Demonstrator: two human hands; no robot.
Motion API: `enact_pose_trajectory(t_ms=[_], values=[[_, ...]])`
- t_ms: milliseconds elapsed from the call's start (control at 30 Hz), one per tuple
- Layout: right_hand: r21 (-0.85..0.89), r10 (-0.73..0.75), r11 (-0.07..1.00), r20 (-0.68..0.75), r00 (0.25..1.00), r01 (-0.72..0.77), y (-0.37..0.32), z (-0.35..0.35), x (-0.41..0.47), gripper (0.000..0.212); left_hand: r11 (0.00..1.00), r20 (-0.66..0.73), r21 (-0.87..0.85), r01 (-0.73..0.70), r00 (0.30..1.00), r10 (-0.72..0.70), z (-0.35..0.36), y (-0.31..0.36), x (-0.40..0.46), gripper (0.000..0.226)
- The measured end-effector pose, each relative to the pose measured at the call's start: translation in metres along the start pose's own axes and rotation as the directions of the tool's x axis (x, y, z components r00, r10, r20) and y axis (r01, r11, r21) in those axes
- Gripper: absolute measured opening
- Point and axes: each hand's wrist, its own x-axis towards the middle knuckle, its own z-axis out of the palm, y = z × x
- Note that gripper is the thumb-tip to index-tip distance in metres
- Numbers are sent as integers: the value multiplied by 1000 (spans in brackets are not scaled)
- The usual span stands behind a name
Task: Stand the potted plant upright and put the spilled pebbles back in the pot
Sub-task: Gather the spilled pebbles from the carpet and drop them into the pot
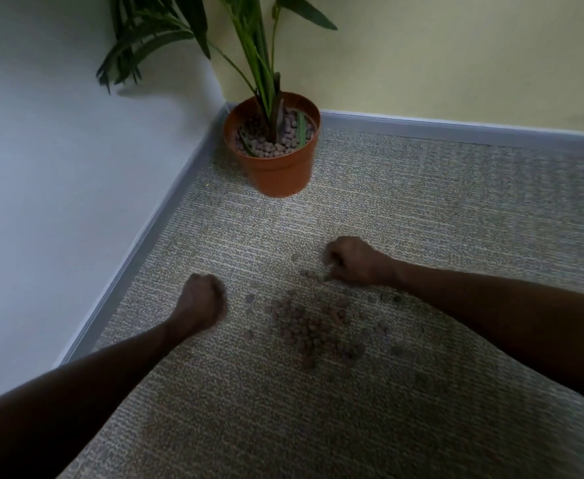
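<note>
Clay pebbles (313, 328) lie heaped between both hands. Left hand (202, 300) is fisted at nine o'clock, contents hidden; right hand (356, 259), curled, touches strays at one o'clock.

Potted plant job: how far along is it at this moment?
Done: the pot stands upright in the corner, with pebbles inside. In hand: the left hand and right hand are closed at the carpet. Left: the spilled pebbles are mostly still on the carpet.

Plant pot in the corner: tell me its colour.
The plant pot is terracotta orange, plain and unpatterned; the head view shows it clearly.
</note>
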Motion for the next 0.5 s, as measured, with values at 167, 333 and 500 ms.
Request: enact_pose_trajectory(t_ms=[167, 333, 500], values=[[140, -71, 987, -59, 996, 78, -18, 2, 18, 7, 941, -90, -337, -44, 996, 14, 10, 41, -11, 6], [-114, -231, 966, 21, 973, 232, -42, 8, 36, 28, 966, -142, -240, 98, 981, -135, 31, 55, -17, 32], [-31, -293, 956, -29, 956, 292, -41, 30, 11, 17, 934, -20, -342, 101, 993, -114, 42, 68, -24, 23]])
